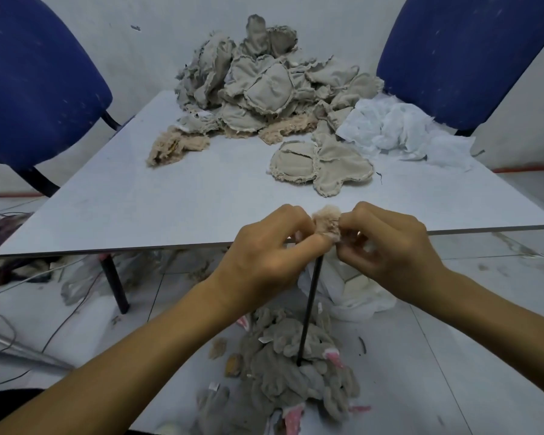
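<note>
Both hands are working at the near edge of the flat pale grey surface [170, 199], just below the frame centre. The left hand [264, 246] and the right hand [390, 249] are meeting fingertip to fingertip, with fingers curled, and both are pinching the small beige fluffy plush piece [326, 222] between them. That piece is sitting raised above the surface edge, at 12 o'clock from the thumbs. A thin black rod [310, 306] is running down from under the plush piece toward 6 o'clock; its upper end is disappearing between the hands, so which hand is gripping it cannot be told. Its lower end is resting in a heap of grey plush pieces with pink parts [296, 372] on the floor. On the surface, at 12 o'clock from the hands, a large pile of beige frayed-edge fabric shells [264, 86] is lying against the wall. Two flat beige shells [321, 166] are lying nearer, between the pile and the hands. Crumpled white fabric [396, 127] is lying at 1 o'clock. Blue padded chairs are standing at 10 o'clock [35, 83] and 2 o'clock [462, 58].
</note>
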A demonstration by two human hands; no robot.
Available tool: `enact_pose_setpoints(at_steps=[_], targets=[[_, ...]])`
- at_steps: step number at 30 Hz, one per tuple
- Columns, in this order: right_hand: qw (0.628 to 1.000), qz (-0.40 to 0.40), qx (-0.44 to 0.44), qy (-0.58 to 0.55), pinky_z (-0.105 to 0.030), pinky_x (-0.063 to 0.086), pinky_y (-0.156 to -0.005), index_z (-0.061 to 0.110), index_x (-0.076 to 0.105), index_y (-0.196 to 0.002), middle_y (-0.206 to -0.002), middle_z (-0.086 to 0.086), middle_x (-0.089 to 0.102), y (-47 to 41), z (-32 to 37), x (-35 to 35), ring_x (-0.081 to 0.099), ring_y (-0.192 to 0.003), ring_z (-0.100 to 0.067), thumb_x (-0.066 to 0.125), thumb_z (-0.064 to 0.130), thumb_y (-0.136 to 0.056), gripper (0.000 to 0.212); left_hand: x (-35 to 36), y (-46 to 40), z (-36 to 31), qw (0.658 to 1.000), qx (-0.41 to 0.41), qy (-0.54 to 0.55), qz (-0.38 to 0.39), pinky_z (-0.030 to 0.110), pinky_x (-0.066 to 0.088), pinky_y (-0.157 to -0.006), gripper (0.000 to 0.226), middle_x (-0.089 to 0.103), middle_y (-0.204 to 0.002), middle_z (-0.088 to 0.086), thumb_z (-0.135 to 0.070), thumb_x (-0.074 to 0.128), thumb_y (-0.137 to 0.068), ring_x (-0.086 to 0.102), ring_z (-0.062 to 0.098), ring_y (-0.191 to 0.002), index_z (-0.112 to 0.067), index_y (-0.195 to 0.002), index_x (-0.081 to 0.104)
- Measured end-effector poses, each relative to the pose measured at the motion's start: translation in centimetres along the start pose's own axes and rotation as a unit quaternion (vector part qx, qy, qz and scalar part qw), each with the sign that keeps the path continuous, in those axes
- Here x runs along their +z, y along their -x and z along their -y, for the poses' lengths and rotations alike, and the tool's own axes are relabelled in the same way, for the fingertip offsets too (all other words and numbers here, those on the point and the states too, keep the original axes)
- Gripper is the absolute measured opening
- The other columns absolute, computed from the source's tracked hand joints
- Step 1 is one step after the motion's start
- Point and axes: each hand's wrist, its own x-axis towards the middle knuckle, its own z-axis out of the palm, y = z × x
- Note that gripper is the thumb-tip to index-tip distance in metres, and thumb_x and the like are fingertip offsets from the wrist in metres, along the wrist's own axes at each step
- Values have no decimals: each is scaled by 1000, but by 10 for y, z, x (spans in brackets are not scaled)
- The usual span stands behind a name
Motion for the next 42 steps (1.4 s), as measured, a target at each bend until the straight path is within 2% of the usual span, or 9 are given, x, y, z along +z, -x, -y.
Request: enact_pose_setpoints(at_steps=[8, 17, 21, 25, 29, 32, 35, 38, 42], targets=[[994, -45, 78, -68, -7, 41, -62, 14, 56, -92, -71, 9, 55, -4, 7, 2, 55, -66, -11, 63, 11, -83, 12, -3, -14, -4, 980, -168, 48, -96, 24, 48, -63, 19, 61, -82, 8, 10, 72, -73, 55, 14, -73, 1, -89, 67], [943, -35, 275, -184, -41, 55, -62, 33, 52, -94, -75, 5, 60, -28, -8, 9, 65, -69, -20, 60, 13, -86, 23, 19, -39, 8, 916, -350, 185, -55, 40, 54, -67, 16, 53, -87, 2, -8, 56, -86, 55, 19, -81, -20, -90, 46], [937, -5, 287, -197, -40, 57, -62, 32, 52, -95, -78, 5, 62, -24, -22, 16, 66, -74, -18, 61, 11, -92, 24, 29, -46, 19, 763, -457, 457, 5, 30, 52, -74, 13, 57, -94, 3, -17, 63, -88, 63, 13, -88, -17, -83, 51], [938, 35, 268, -219, -22, 55, -58, 33, 51, -100, -83, 9, 63, -24, -30, 23, 68, -76, -10, 63, 11, -94, 26, 31, -51, 31, 648, -574, 499, -24, 29, 55, -69, 12, 68, -101, 14, -8, 58, -98, 70, 23, -90, -18, -100, 53], [910, 97, 292, -278, -29, 57, -74, 36, 44, -115, -100, 6, 60, -25, -43, 26, 65, -93, -14, 64, 1, -87, 49, 20, -48, 49, 722, -568, 395, -8, 29, 53, -61, 28, 67, -86, 8, 9, 58, -89, 68, 18, -73, -18, -96, 64], [955, 98, 277, -42, -34, 45, -94, 27, 51, -124, -120, -3, 55, -31, -65, 26, 50, -113, -20, 64, 1, -83, 51, 10, -46, 60, 757, -500, 389, 163, 25, 51, -62, 21, 69, -84, 4, -4, 62, -91, 63, 10, -73, -21, -88, 73], [924, 202, 320, 43, -43, 38, -104, 26, 44, -142, -140, -9, 46, -34, -82, 30, 41, -126, -30, 64, 24, -91, 55, 12, -42, 66, 792, -480, 325, 193, 23, 50, -77, 14, 72, -96, -7, -27, 63, -91, 63, 7, -92, -30, -87, 76], [898, 251, 353, 72, -45, 42, -99, 23, 48, -141, -134, -9, 55, -36, -91, 33, 47, -121, -30, 61, 40, -95, 51, 18, -39, 73, 835, -469, 211, 194, 21, 45, -82, 15, 70, -105, -10, -23, 61, -93, 61, 7, -102, -30, -93, 74], [927, 162, 335, 50, -31, 37, -73, 14, 68, -105, -98, -5, 63, -39, -93, 40, 56, -91, -24, 59, 21, -96, 15, 30, -41, 81, 859, -429, 143, 239, 18, 41, -78, 23, 63, -117, -4, -20, 60, -93, 56, 13, -109, -23, -114, 70]])
